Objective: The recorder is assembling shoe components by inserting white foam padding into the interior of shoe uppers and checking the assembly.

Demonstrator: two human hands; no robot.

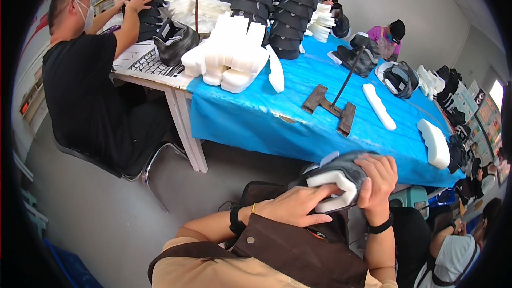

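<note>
Above my lap I hold a black padded cover, its open end facing me, with a bent white foam pad lining the opening. My right hand wraps round the cover's right side, thumb toward me. From the left, my left hand has its fingers in the opening; its thumb stays outside below, with the pad's lower edge between. The fingertips inside are hidden. Part of the cover looks blurred. On the table lie two loose white foam strips, a slim strip and a thicker strip.
A T-shaped metal stand with a rod rests on the blue-covered table. Behind are a white foam pile, tall stacks of black pieces and black covers. A co-worker sits at left; others sit beyond and at right.
</note>
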